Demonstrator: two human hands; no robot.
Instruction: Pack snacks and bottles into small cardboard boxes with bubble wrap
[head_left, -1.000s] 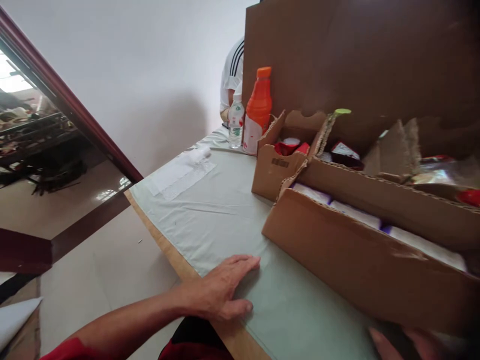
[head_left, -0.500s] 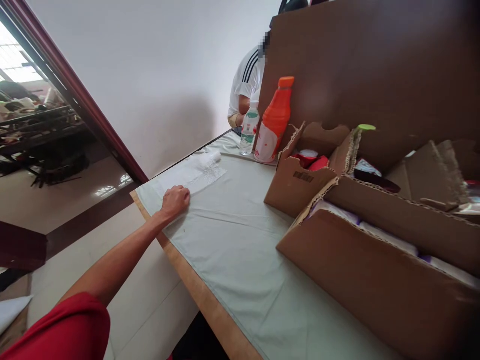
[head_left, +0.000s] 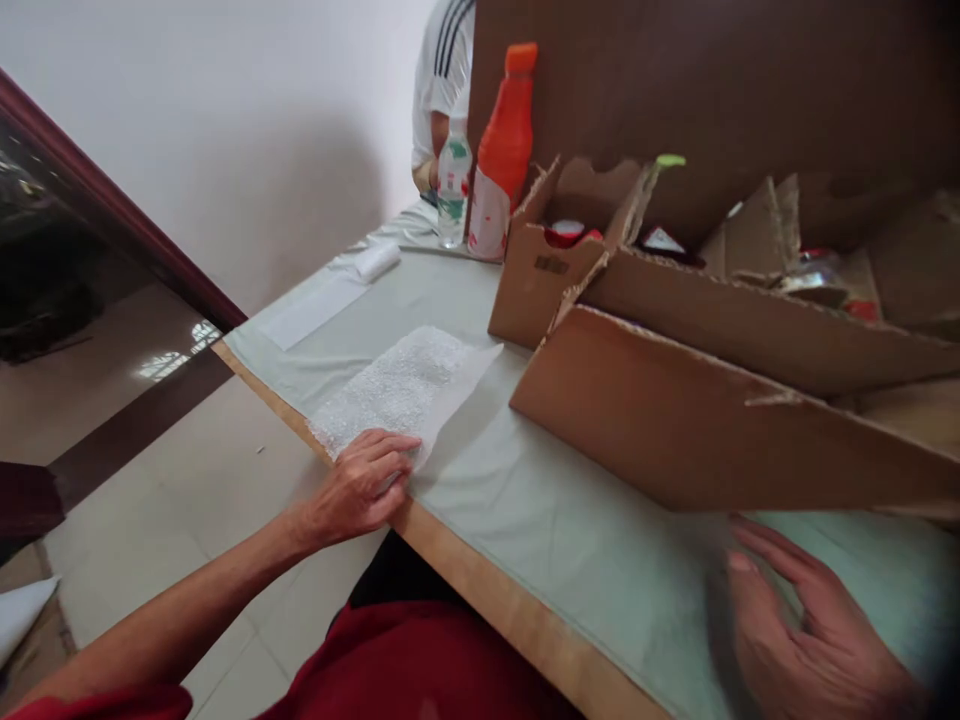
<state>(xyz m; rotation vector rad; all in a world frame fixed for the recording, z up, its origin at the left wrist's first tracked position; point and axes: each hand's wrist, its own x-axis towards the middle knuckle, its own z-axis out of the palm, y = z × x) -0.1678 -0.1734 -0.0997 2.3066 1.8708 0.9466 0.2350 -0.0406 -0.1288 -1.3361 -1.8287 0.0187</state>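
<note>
My left hand [head_left: 375,475] is closed on the near corner of a clear bubble-wrap pouch [head_left: 409,385], with the fingers curled over its edge. The pouch lies slanted over the cloth near the table's front edge, and its far end looks lifted. At the lower right my right hand [head_left: 806,620] hovers over the cloth, thumb and fingers apart, nothing in it. It is close to the front of a cardboard compartment box [head_left: 697,410] and slightly blurred.
A white strip with a rolled end [head_left: 379,262] lies farther back on the cloth-covered table [head_left: 592,540]. Behind stand a clear water bottle [head_left: 454,190] and an orange bottle [head_left: 504,140]. A tall cardboard panel [head_left: 675,80] rises there, with a person in a white sleeve [head_left: 444,60] beyond.
My left hand has drawn the bubble-wrap pouch off the white strip, toward me and to the right. My right hand has come into view at the lower right. The view has shifted.
</note>
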